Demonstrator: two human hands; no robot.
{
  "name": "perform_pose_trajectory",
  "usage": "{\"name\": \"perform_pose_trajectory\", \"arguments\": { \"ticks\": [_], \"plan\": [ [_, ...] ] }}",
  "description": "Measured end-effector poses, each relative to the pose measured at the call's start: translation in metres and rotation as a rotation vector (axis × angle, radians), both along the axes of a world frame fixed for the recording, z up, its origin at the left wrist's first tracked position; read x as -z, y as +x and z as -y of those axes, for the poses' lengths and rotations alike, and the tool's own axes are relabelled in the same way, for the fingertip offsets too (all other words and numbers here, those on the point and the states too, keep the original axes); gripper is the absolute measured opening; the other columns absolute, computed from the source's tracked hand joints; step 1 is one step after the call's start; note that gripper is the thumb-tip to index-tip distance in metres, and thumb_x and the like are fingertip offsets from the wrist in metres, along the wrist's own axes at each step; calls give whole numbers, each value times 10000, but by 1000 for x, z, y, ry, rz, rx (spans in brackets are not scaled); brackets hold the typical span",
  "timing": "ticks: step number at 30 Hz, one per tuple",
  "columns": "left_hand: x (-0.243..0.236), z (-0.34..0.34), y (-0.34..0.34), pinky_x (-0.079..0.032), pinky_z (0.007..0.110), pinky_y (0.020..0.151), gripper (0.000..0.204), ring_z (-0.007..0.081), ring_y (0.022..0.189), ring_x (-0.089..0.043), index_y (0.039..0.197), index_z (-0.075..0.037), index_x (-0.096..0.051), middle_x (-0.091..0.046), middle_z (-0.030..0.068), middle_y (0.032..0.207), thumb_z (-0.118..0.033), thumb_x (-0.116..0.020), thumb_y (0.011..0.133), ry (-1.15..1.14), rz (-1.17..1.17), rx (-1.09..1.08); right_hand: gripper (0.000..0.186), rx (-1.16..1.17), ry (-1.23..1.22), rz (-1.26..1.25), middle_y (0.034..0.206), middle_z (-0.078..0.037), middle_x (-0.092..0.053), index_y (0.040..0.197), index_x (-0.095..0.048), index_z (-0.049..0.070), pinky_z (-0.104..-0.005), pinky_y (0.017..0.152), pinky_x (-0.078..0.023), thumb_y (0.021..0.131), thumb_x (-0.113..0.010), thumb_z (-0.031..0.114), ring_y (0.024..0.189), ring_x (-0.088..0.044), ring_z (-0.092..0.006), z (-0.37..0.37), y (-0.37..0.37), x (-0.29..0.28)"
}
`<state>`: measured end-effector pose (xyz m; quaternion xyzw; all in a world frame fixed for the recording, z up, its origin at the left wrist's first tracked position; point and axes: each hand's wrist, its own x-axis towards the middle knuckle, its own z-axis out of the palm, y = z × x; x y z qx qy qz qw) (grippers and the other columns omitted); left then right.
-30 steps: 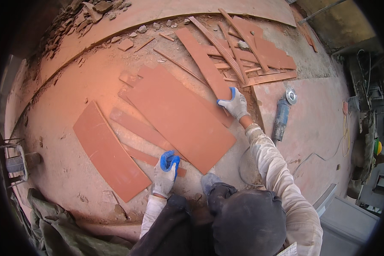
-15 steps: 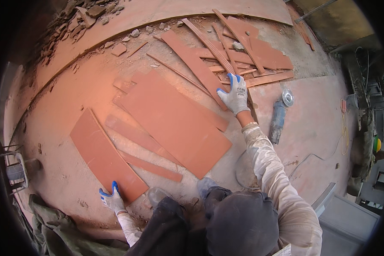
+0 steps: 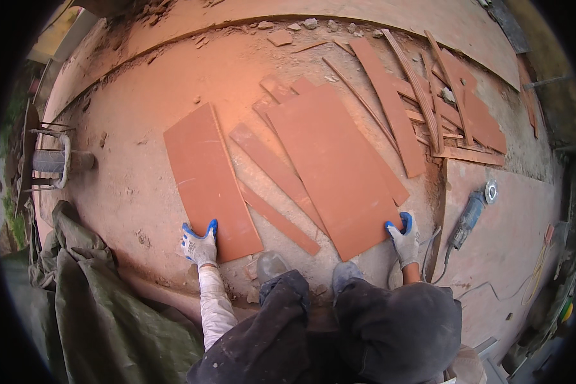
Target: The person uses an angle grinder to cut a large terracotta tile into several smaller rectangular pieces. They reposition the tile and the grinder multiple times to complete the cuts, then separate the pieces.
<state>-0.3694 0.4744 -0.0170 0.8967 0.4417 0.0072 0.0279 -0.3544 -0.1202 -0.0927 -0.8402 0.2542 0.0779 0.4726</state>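
My left hand point(image 3: 200, 244), in a grey work glove with blue fingertips, is at the lower left edge of a red-brown rectangular tile point(image 3: 212, 182). Its fingers are spread, with the thumb over the tile's face. My right hand point(image 3: 405, 239), gloved alike, is beside the lower right corner of a larger tile point(image 3: 333, 166). Thumb and fingers stand apart there, and whether they touch the edge I cannot tell. Between the two tiles lie narrow cut strips point(image 3: 278, 217), partly covered by the larger one.
An angle grinder point(image 3: 470, 214) with its cable lies on the right. Beyond my right hand, several strips and offcuts point(image 3: 480, 115) form a pile. A green tarpaulin point(image 3: 102, 301) is bunched at lower left, near an upturned wheelbarrow point(image 3: 48, 160). My boots point(image 3: 272, 265) stand close to the tiles.
My right hand has left the long strip by the offcut pile and come back to the larger tile's near corner. My left hand stays by the smaller tile. The view has turned.
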Motion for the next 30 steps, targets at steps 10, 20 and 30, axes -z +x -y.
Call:
{"name": "perform_pose_trajectory", "arguments": {
  "ticks": [10,20,30],
  "plan": [
    [22,12,17,-419,598,1238,1196,473,1500,-515,1672,-20,-439,-541,282,1621,-708,-912,816,-53,86,63,689,58,171,-116,1354,-239,-720,1399,-673,-24,-470,1084,-553,883,-943,344,1233,-704,-361,-6,12,9],
    [-4,3,-5,-460,597,1198,1145,483,1445,-556,1638,11,-477,-598,298,1541,-674,-914,830,-27,93,34,596,-246,-334,291,1267,-156,-712,1448,-639,10,-443,1031,-566,934,-884,186,1168,-691,-291,-61,21,-83],
    [4,26,-47,-463,625,1169,1062,485,1405,-572,1611,-36,-519,-626,236,1506,-606,-941,820,-169,180,21,743,-844,784,-214,1388,-165,-685,1574,-544,-21,-403,1054,-598,951,-879,206,1214,-707,-234,-249,40,-60]
  ]
}}
